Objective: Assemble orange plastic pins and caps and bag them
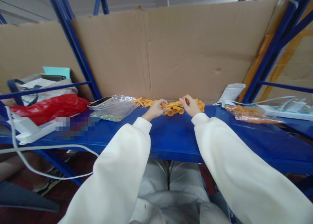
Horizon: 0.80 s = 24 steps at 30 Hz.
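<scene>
Both my hands rest on a blue shelf point(176, 136) at its far side, against a cardboard wall. My left hand point(155, 110) and my right hand point(190, 105) are closed on a bunch of small orange plastic parts point(174, 108) with round flared ends, held between them. More orange parts point(143, 102) lie just left of my left hand. Both arms wear cream sleeves.
A clear plastic bag point(116, 106) and a phone point(99, 102) lie to the left, beside a red bag point(50, 108) and a white power strip point(29, 131) with cables. A bag of orange parts point(249, 114) and white packets point(231, 93) sit to the right. Blue rack posts point(78, 51) frame the shelf.
</scene>
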Available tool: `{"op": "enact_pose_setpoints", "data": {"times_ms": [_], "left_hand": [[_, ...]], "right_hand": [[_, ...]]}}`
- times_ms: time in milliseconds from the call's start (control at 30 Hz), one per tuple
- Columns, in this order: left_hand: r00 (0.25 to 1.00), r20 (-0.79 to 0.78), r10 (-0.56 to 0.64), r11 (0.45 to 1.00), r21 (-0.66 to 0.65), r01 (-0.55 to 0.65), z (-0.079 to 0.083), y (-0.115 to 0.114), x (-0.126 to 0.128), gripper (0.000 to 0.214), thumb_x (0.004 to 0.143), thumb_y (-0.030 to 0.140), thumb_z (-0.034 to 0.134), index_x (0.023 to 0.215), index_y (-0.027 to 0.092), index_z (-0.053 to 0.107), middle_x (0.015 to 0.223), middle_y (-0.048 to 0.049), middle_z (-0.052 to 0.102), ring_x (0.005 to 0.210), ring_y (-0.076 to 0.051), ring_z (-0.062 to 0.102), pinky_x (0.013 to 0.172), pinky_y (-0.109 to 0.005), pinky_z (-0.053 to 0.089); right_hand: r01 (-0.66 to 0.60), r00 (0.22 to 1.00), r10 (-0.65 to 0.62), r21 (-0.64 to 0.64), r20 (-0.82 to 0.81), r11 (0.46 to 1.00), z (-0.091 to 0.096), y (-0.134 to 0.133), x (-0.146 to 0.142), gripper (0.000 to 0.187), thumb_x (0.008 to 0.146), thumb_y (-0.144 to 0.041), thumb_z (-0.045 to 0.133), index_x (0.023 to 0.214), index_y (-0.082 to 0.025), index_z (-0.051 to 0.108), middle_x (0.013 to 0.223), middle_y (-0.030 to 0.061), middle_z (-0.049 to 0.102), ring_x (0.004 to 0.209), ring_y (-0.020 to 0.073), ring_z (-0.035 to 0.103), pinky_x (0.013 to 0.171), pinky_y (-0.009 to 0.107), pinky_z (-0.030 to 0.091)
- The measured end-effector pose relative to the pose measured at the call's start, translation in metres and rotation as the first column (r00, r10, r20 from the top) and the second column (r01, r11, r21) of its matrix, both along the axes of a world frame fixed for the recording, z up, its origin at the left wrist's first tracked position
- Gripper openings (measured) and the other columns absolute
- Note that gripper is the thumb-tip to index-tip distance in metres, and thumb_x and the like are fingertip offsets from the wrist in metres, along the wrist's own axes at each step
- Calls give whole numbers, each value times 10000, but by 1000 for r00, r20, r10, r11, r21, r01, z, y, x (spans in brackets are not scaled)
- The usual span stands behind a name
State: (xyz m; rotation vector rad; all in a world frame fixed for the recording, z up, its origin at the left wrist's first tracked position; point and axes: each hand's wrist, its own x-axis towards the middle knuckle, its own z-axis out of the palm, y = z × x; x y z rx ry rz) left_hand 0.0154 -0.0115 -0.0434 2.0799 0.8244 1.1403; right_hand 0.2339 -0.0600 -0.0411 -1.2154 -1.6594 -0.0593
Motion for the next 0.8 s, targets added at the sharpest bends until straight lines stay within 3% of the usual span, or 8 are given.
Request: {"op": "enact_pose_setpoints", "data": {"times_ms": [133, 333, 433, 533, 667, 800], "left_hand": [[996, 35, -80, 980, -181, 85, 5, -7, 4, 267, 785, 52, 752, 985, 154, 607, 696, 52, 620, 560, -105, 643, 556, -253, 581], [989, 76, -124, 978, -160, 135, 3, -7, 5, 300, 759, 95, 805, 988, 154, 620, 692, 55, 619, 546, -99, 629, 553, -251, 582], [994, 46, -96, 990, -95, 100, 2, -6, 4, 257, 783, 139, 782, 985, 162, 626, 652, 62, 605, 532, -112, 615, 568, -258, 561], [999, -40, 15, 997, 72, -12, 5, -9, 3, 225, 774, 145, 766, 961, 172, 645, 720, 43, 637, 629, -139, 642, 673, -293, 567], [982, -103, 156, 932, 344, -112, 8, -13, 4, 209, 732, 114, 769, 897, 179, 660, 939, -16, 704, 880, -175, 659, 903, -334, 540], [981, -113, 160, 924, 367, -109, 7, -9, 5, 202, 749, 113, 758, 908, 182, 655, 939, -17, 704, 864, -169, 646, 868, -313, 543]], "right_hand": [[87, 992, -93, 75, 80, 993, 1, -2, -1, 358, 957, -589, 439, 817, -265, 501, 736, 33, 627, 716, 218, 622, 677, 302, 427], [244, 964, -247, 41, 100, 969, 7, -3, -7, 290, 971, -412, 374, 716, -274, 390, 639, 30, 565, 681, 228, 585, 670, 308, 372], [298, 950, -296, -6, 97, 955, 9, -4, -12, 259, 960, -355, 368, 718, -272, 409, 641, 36, 576, 676, 235, 581, 674, 315, 362], [329, 942, -324, -63, 82, 942, 9, 0, -16, 258, 948, -322, 380, 711, -265, 464, 685, 64, 629, 717, 247, 604, 689, 324, 383], [303, 951, -309, -207, 7, 930, 7, 12, -13, 298, 914, -262, 427, 617, -260, 458, 705, 111, 669, 783, 270, 637, 714, 342, 438], [185, 977, -205, -239, -61, 953, 5, 16, -5, 415, 968, -387, 448, 572, -266, 416, 594, 62, 599, 693, 244, 603, 666, 334, 451]]}}
